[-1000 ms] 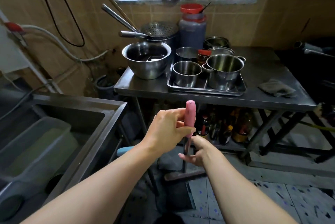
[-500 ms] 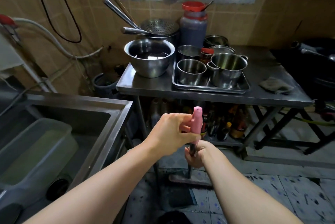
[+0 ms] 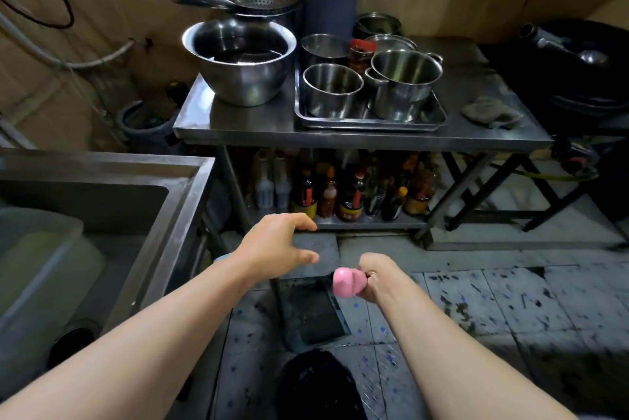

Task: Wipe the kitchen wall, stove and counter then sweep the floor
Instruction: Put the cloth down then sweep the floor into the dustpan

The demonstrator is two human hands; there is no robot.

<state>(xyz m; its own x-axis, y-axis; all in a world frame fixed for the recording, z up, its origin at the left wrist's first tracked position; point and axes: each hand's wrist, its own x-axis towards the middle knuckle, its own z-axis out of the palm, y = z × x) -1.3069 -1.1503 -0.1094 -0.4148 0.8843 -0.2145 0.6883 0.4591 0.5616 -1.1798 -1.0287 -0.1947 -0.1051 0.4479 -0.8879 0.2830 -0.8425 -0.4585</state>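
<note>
The left hand (image 3: 277, 244) hung free with fingers spread and loosely bent, holding nothing; the right hand (image 3: 383, 275) was curled tight around a pink rounded plastic handle end (image 3: 347, 282)

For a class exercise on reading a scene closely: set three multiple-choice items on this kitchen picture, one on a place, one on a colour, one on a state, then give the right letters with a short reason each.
1. Where does the grey rag lie?
A. In the sink
B. On the right end of the steel table
C. On the floor

2. What colour is the handle tip that is held?
A. Pink
B. Green
C. Black

3. What is the left hand doing?
A. Gripping the handle
B. Pressing on the table
C. Holding nothing, fingers spread

Answers:
1 B: the rag rests on the table top, right of the tray.
2 A: the tip in the right hand is pink.
3 C: the left hand is apart from the handle, fingers loose in the air.
</note>
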